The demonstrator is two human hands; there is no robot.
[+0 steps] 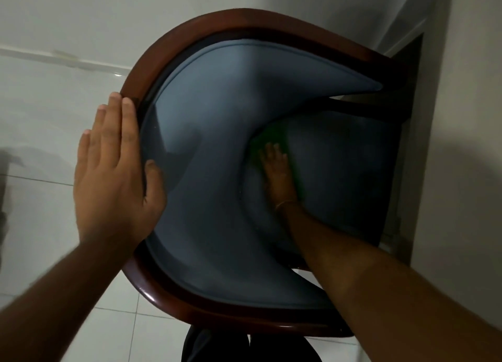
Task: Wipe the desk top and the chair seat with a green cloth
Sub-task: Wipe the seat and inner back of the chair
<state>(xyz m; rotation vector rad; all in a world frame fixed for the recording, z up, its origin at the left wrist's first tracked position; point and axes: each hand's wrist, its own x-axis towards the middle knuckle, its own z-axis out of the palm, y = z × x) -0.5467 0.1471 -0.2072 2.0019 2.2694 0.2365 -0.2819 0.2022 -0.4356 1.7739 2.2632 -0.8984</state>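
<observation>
I look straight down on a chair with a dark red wooden frame (163, 46) and a blue-grey padded backrest (217, 117). Its blue seat (345, 171) lies lower, at the right. My right hand (279, 174) lies flat on the seat, pressing the green cloth (274, 136), which shows beyond and beside the fingers. My left hand (114, 166) rests on the curved top of the backrest, fingers laid along the wooden rim and thumb on the padding. No desk top is in view.
White floor tiles (49, 122) lie to the left and below the chair. A white wall or panel (461, 144) stands close on the right, with a dark gap (410, 63) beside the chair. My dark trousers (217, 345) show at the bottom.
</observation>
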